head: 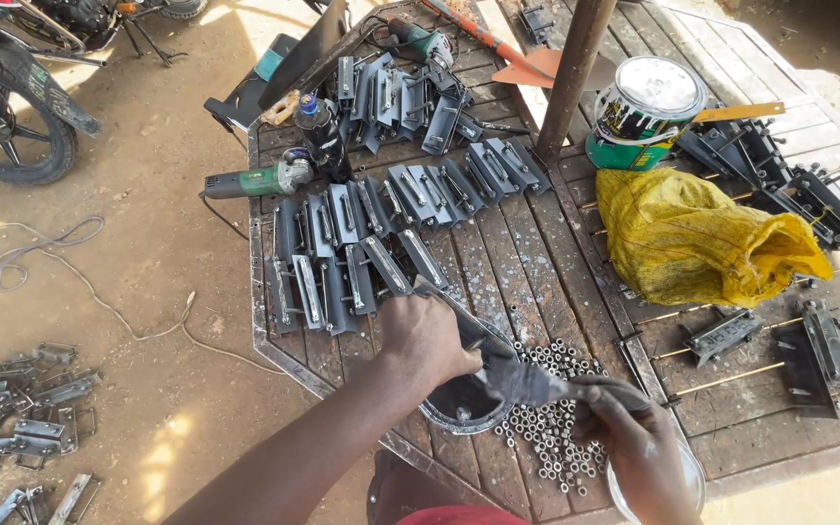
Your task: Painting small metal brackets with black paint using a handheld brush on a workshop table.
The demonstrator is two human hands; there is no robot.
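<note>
My left hand grips a flat metal latch piece above a round tin of black paint at the near edge of the metal table. My right hand is closed on a dark, paint-soaked brush or rag that reaches left until it touches the piece at my left hand. A heap of small steel nuts lies between the two hands. A round shiny lid or bowl shows partly under my right hand.
Rows of black-painted latches cover the table's left half. Two angle grinders, a paint can, a yellow sack and a rusty pole are beyond. Unpainted pieces, a cable and a motorcycle wheel are on the dirt at left.
</note>
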